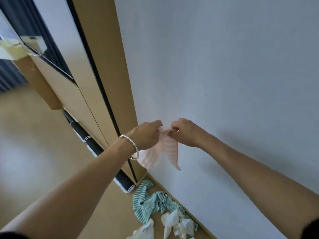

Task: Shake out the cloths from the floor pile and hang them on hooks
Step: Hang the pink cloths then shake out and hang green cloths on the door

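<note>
A pink-and-white striped cloth hangs against the white wall, held up by its top edge. My left hand, with a silver bracelet at the wrist, pinches the cloth's upper left corner. My right hand pinches the top edge just beside it, fingers curled. The cloth droops below both hands. On the floor beneath lies the pile: teal-striped cloths and white cloths against the skirting. No hook is visible; my hands hide the spot where the cloth meets the wall.
A tan wardrobe with a dark strip stands left of the wall. A black roll lies along its base on the tan floor. A mirror or glass panel sits at upper left.
</note>
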A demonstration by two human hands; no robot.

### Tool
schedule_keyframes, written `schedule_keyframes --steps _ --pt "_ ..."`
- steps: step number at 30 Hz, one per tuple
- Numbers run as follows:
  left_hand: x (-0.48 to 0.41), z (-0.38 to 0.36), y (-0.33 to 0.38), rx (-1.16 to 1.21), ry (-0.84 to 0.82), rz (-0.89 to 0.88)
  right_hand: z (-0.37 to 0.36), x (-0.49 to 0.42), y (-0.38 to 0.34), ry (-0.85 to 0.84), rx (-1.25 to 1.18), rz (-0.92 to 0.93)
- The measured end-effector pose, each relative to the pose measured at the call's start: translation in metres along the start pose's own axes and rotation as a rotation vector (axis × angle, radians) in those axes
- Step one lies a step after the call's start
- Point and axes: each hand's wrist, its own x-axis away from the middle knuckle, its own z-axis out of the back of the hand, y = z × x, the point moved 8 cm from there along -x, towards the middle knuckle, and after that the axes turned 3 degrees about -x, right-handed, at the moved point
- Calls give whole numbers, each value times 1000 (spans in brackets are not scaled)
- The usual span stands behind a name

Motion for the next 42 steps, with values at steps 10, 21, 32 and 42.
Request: schedule_keyframes --steps 10,21,32,42 --pt "28 15 36 -57 -56 -76 39 65 -5 33 -12 -104" --pt "63 29 38 46 -152 -386 31 138 -34 129 -57 -327" --pt "124 -11 138 107 -192 -797 6 280 -16 43 6 -676" --pt "234 -59 278 20 -363 -1027 -1 464 12 135 -26 -858"
